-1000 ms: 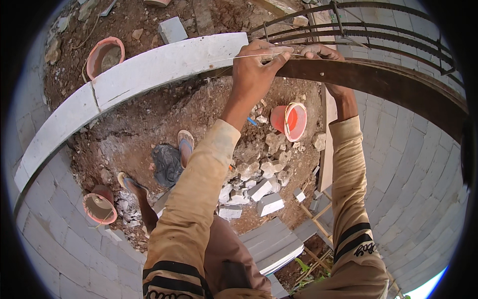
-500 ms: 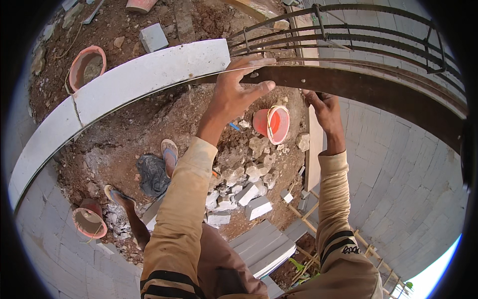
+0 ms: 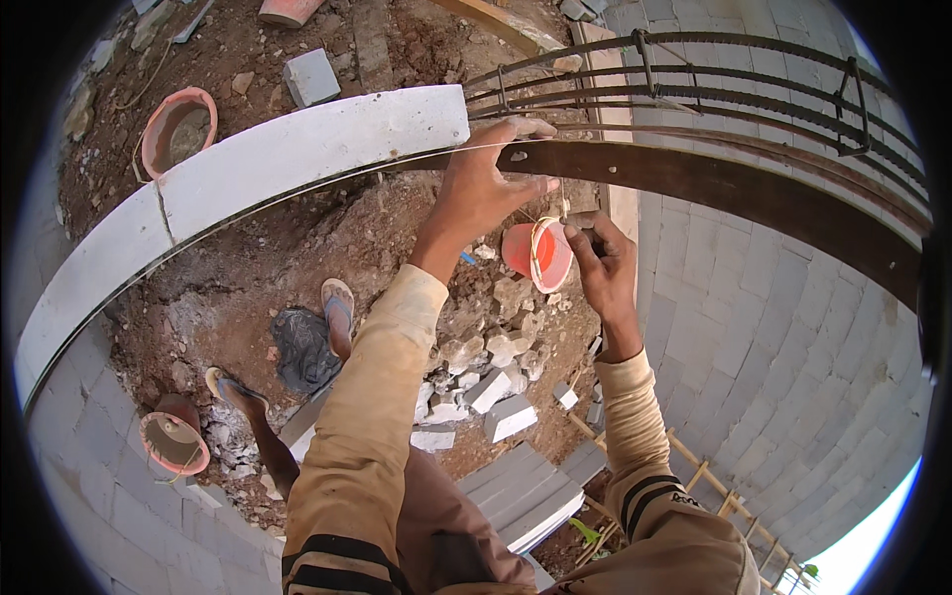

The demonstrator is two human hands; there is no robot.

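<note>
My left hand point(image 3: 481, 190) grips the brown plank point(image 3: 694, 174) at its left end, fingers over the far edge and thumb along the near side. Right beside it is the end of a row of white blocks point(image 3: 327, 139). A thin pale string point(image 3: 397, 161) runs along the blocks' near edge and past my left hand. My right hand point(image 3: 605, 263) is just below the plank, apart from it, with thumb and fingers pinched together. What the pinch holds, if anything, is too small to make out. Beyond that hand, lower down, a red bucket point(image 3: 526, 253) stands on the ground.
A rebar cage point(image 3: 684, 74) extends from the block end toward the upper right. Grey block walls point(image 3: 754, 317) curve along both sides. Below lie broken rubble point(image 3: 501, 342), stacked grey blocks point(image 3: 521, 486) and a black bag point(image 3: 305, 347). Another person's sandalled foot point(image 3: 337, 307) is among them.
My right hand has come away from the plank, moving down and to the left, and its fingers are now pinched. My left hand stays on the plank.
</note>
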